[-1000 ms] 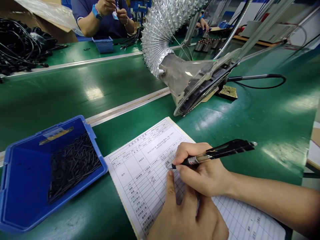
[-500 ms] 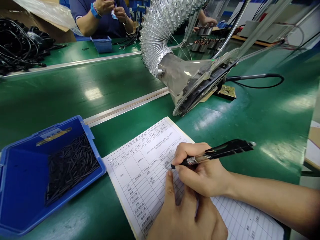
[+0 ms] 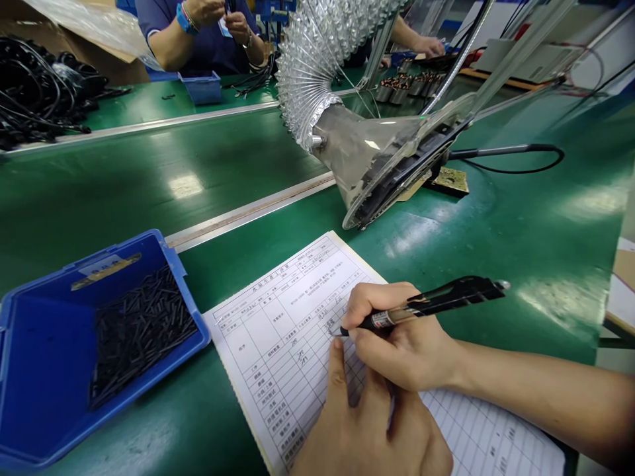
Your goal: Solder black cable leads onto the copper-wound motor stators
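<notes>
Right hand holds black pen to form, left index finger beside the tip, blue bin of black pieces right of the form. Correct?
No: the blue bin of black pieces is left of the form, per the head view. The right hand, black pen and left index finger are as stated.

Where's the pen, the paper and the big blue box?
Pen [image 3: 429,303]: head view, middle of its barrel.
Paper [image 3: 284,360]: head view, its printed grid.
Big blue box [image 3: 149,377]: head view, its near rim.
</notes>
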The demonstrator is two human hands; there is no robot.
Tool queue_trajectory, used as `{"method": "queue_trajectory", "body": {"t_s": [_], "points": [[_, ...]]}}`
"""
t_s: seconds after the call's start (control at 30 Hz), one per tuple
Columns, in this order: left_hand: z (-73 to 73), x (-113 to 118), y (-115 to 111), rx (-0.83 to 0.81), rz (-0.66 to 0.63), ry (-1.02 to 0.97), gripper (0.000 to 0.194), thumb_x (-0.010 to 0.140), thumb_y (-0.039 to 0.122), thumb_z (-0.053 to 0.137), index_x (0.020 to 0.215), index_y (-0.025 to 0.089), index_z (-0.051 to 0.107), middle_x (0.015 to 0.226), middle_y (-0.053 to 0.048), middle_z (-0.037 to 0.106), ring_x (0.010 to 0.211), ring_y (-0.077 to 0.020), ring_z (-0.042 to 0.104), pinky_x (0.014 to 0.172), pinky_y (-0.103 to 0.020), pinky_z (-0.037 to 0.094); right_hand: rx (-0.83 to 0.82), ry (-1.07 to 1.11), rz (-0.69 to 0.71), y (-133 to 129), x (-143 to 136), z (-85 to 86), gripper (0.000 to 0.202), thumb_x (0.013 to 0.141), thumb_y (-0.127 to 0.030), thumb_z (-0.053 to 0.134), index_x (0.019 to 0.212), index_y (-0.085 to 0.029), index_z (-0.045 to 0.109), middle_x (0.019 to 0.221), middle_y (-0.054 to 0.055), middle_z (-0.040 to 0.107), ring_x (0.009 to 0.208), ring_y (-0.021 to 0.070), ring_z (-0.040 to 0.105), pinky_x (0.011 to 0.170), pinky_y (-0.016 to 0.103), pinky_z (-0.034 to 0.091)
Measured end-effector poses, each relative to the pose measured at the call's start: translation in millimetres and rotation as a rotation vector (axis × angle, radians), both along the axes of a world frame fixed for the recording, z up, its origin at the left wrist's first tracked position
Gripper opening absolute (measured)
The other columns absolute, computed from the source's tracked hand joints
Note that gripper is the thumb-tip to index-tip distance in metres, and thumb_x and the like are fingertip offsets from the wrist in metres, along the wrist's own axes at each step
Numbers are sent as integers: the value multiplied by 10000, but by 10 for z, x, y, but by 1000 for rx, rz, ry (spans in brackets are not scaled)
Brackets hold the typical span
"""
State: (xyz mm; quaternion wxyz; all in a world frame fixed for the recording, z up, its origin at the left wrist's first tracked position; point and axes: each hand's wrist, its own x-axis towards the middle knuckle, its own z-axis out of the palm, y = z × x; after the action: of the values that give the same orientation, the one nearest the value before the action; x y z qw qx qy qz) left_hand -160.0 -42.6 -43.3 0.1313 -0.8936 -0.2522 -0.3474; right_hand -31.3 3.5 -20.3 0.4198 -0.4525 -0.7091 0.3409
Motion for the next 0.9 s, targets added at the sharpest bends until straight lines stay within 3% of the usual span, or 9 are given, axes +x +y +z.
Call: {"method": "queue_trajectory", "body": {"t_s": [0.23,0.43,0.9], "points": [[-46,8,-17,17,2,6,74,734,91,543,729,164,552,671,8,636,691,-245,654,833,-515,493,5,16,-25,9,14,-10,77,640,-101,495,625,-174,518,516,-50,466,434,71,368,400,194,308],[-120,-11,-65,-19,-15,29,82,777,118,544,827,149,602,822,-27,698,800,-284,673,829,-541,529,3,38,-26,19,24,-24,86,633,-85,490,633,-158,535,516,-58,457,444,60,366,412,180,304],[-1,-28,-2,-16,-43,57,115,765,99,522,801,164,610,783,0,716,735,-272,703,734,-504,611,16,31,-23,2,25,-18,87,623,-84,472,622,-150,528,519,-56,468,444,50,359,411,165,302]]}}
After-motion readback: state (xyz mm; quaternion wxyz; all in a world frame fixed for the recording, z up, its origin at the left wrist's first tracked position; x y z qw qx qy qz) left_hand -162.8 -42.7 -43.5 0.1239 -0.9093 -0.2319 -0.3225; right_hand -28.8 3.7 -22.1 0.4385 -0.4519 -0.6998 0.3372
